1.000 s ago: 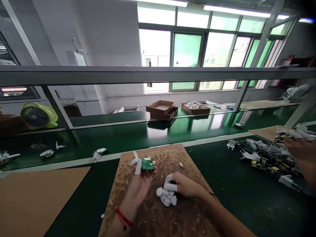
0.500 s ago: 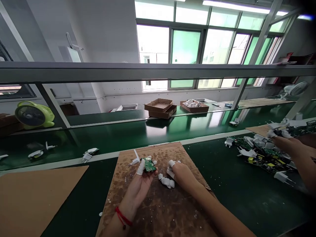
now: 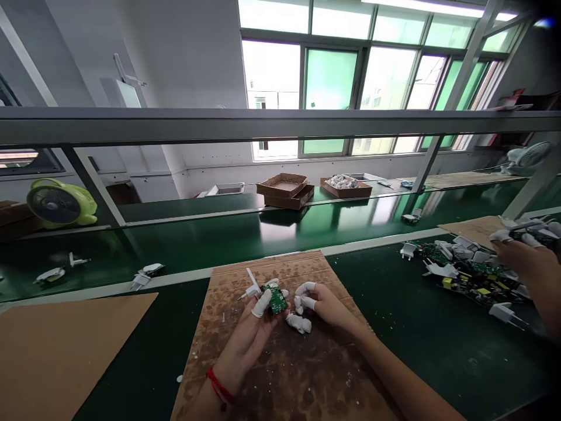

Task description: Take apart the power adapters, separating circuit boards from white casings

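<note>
Wearing white finger covers, my left hand (image 3: 258,321) holds a small green circuit board (image 3: 277,299) above the stained cardboard sheet (image 3: 280,374). A white plug piece (image 3: 252,287) with pins and a long strip is just left of the board. My right hand (image 3: 318,303), also with white finger covers, is right of the board with its fingertips pinched on a bit of white material. Below and between the hands lies a twisted white lump (image 3: 298,323) on the cardboard.
Circuit boards and white plugs (image 3: 477,272) are heaped at the right, beside another person's hand (image 3: 521,251). More plug units (image 3: 146,276) lie on the green belt (image 3: 210,242). Cardboard trays (image 3: 287,193) stand behind, and a green fan (image 3: 61,202) is at the left.
My left hand and the board have moved a little right and down. My right fingers are more bent, with white material between them. Units on the belt have shifted left; the other person's hand moved right.
</note>
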{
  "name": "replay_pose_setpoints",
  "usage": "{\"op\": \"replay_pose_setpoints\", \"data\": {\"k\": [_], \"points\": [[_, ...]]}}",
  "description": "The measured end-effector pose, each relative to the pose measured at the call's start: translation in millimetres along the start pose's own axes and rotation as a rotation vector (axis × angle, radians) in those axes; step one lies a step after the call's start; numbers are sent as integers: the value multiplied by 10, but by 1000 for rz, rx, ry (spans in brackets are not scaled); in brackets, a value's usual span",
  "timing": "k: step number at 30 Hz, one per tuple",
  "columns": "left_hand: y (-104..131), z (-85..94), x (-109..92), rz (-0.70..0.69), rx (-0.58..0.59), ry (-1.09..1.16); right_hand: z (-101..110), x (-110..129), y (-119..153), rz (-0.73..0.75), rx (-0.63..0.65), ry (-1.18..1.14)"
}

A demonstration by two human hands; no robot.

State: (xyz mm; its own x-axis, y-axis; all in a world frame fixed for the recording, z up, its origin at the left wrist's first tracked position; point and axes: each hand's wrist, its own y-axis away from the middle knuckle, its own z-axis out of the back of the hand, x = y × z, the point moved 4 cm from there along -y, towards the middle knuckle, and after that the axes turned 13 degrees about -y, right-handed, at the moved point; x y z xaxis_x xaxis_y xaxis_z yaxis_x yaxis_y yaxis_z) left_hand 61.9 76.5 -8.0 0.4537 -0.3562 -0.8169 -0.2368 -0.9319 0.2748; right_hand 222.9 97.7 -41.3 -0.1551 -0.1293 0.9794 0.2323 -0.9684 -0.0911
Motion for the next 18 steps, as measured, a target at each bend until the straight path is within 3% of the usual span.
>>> {"op": "replay_pose_setpoints", "data": {"k": [5,9,12,18], "points": [[-24,36,29,8,-11,3,103,6,17,53,-41,107],[-42,31,49,6,8,4,86,89,56,61,56,130],[-39,32,58,6,9,8,62,164,99,103,115,277],[-43,75,83,25,16,25,24,227,103,141,13,465]]}}
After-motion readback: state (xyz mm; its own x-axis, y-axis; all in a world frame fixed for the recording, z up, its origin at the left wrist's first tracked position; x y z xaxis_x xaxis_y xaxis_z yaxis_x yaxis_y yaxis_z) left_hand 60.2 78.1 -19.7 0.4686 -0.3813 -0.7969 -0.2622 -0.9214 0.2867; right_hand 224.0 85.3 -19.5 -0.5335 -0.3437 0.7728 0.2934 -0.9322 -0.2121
